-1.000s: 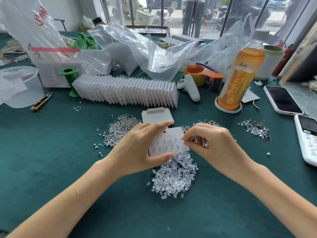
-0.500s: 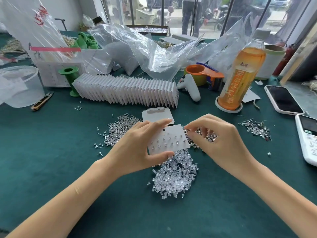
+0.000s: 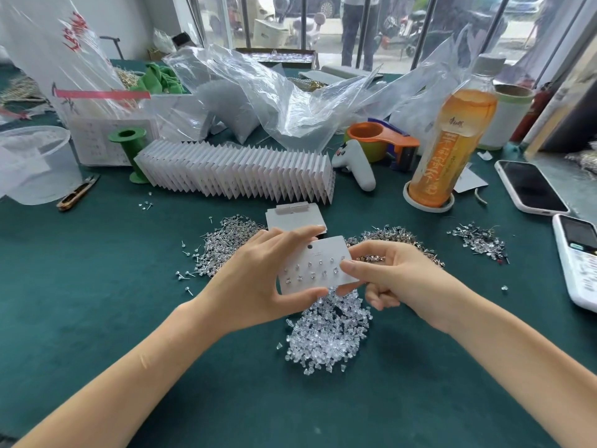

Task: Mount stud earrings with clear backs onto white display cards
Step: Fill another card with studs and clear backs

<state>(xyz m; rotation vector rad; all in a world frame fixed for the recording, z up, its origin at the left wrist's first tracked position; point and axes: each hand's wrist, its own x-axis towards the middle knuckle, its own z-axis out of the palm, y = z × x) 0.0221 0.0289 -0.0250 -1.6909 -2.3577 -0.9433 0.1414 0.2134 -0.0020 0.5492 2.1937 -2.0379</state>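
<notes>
The display card [image 3: 315,265] is gripped by the left hand [image 3: 258,286]; a stud appears pressed in by the right hand's [image 3: 397,279] pinched fingers. A clear back is required next.

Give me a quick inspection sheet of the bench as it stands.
Surface: green cloth table, strewn with loose studs.
Job's things: white card with two rows of studs; clear backs pile below it; stud pile; fanned card row.
Clutter: orange bottle, tape dispenser, two phones, plastic bags.
Grippers: left hand holds the card; right hand pinches its right edge.
Cables: nothing seen.
Surroundings: windows, street outside.
</notes>
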